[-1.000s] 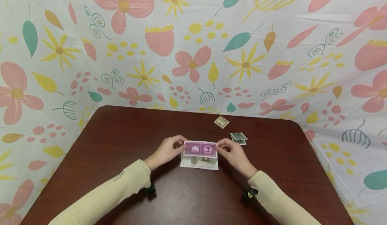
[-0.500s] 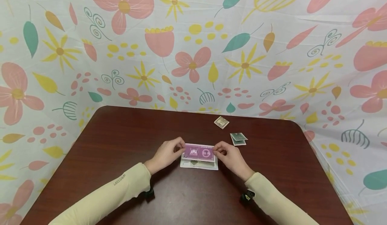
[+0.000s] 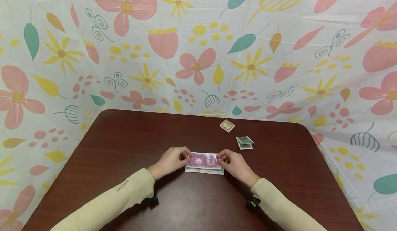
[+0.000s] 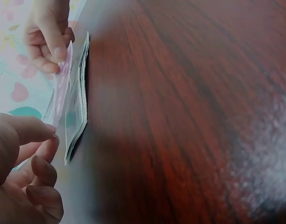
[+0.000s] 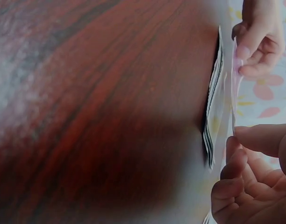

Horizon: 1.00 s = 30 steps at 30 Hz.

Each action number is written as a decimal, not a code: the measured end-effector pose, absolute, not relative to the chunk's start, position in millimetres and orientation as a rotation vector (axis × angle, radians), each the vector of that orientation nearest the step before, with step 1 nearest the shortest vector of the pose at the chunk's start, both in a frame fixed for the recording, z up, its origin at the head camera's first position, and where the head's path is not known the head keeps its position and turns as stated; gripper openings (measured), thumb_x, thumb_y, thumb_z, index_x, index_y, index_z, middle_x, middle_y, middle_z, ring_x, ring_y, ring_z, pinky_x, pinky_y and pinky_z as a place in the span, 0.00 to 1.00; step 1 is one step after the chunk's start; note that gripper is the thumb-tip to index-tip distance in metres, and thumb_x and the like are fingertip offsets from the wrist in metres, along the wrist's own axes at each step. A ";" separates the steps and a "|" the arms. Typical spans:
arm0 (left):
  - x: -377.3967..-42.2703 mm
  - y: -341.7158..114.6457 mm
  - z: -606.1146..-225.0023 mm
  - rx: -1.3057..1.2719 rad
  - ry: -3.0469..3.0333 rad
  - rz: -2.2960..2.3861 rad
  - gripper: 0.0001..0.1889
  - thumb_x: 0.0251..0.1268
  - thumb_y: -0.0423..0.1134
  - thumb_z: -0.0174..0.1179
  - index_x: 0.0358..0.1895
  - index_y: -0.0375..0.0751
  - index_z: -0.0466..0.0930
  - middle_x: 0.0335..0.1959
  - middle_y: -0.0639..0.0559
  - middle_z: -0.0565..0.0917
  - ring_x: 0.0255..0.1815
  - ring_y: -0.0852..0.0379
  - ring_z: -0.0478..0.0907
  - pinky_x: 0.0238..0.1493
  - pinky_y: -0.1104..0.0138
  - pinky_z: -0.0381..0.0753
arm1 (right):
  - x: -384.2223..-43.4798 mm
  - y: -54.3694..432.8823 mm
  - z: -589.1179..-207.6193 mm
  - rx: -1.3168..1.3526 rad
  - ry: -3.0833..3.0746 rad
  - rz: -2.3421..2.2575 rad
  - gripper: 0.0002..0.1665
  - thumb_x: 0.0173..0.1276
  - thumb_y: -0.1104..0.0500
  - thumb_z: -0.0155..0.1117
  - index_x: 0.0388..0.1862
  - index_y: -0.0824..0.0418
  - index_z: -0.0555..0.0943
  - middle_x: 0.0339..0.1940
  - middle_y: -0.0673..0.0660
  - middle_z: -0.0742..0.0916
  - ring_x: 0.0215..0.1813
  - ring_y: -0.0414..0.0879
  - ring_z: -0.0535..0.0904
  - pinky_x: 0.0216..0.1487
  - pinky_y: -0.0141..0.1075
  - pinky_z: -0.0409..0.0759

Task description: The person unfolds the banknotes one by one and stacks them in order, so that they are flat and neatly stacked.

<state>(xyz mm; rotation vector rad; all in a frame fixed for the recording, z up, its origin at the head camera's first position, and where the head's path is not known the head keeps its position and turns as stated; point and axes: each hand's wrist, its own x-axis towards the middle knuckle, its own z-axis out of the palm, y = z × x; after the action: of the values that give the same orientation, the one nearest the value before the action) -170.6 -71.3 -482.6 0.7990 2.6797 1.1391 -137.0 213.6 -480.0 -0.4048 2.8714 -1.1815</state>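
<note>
Pale yellow sleeves (image 3: 130, 189), with dark wrist-worn devices (image 3: 153, 200) under the cuffs, reach in from the near side of a purple banknote (image 3: 203, 161). At the note's left end, the left hand (image 3: 170, 162) pinches the short edge between thumb and forefinger; at its right end, the right hand (image 3: 237, 165) does likewise, remaining fingers loosely curled. The note spans the gap between the hands, just above a layered stack of paper (image 3: 203, 171) whose pale edge shows on its near side. It looks light, thin and pliable, likely to bow in the middle and easily creased, so a soft hold at both short ends seems best; the stack directly below appears to leave the fingertips little room. Beyond the note and to its right, a green folded note (image 3: 245, 140) lies partly sprung open on the dark reddish bench (image 3: 139, 131). Farther off, a small brownish paper (image 3: 227, 125) sits askew. Behind it all hangs a flower-patterned cloth (image 3: 186, 20)
</note>
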 end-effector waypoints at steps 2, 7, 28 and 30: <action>-170.6 -70.8 -483.1 0.802 2.683 1.122 0.04 0.69 0.34 0.68 0.44 0.44 0.87 0.33 0.60 0.85 0.28 0.66 0.75 0.32 0.68 0.75 | -137.4 212.8 -480.8 -0.407 2.874 -1.148 0.06 0.67 0.68 0.71 0.40 0.60 0.84 0.30 0.48 0.87 0.31 0.37 0.79 0.35 0.32 0.77; -170.4 -69.2 -484.5 0.786 2.715 1.069 0.03 0.69 0.35 0.68 0.42 0.45 0.88 0.33 0.59 0.86 0.30 0.65 0.77 0.34 0.66 0.77 | -138.1 210.4 -483.2 -0.443 2.888 -1.073 0.05 0.68 0.68 0.70 0.40 0.62 0.84 0.29 0.48 0.86 0.30 0.36 0.77 0.35 0.31 0.77; -167.9 -65.8 -490.2 0.909 2.844 0.839 0.06 0.66 0.38 0.73 0.43 0.48 0.89 0.35 0.58 0.82 0.34 0.59 0.81 0.32 0.61 0.80 | -138.6 205.7 -483.1 -0.497 2.955 -0.872 0.06 0.65 0.66 0.75 0.37 0.61 0.85 0.25 0.48 0.77 0.29 0.39 0.71 0.31 0.33 0.71; -167.3 -66.0 -489.9 0.918 2.843 0.827 0.06 0.65 0.39 0.73 0.44 0.47 0.89 0.36 0.57 0.81 0.34 0.59 0.81 0.32 0.62 0.79 | -139.3 207.1 -484.3 -0.498 2.949 -0.876 0.06 0.65 0.66 0.75 0.38 0.61 0.85 0.25 0.48 0.78 0.29 0.39 0.71 0.31 0.33 0.71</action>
<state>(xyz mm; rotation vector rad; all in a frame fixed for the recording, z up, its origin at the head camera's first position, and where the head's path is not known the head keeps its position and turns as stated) -167.3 -66.0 -489.9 0.9184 2.8433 0.8266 -139.3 207.1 -484.3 -0.4985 2.9492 -0.8757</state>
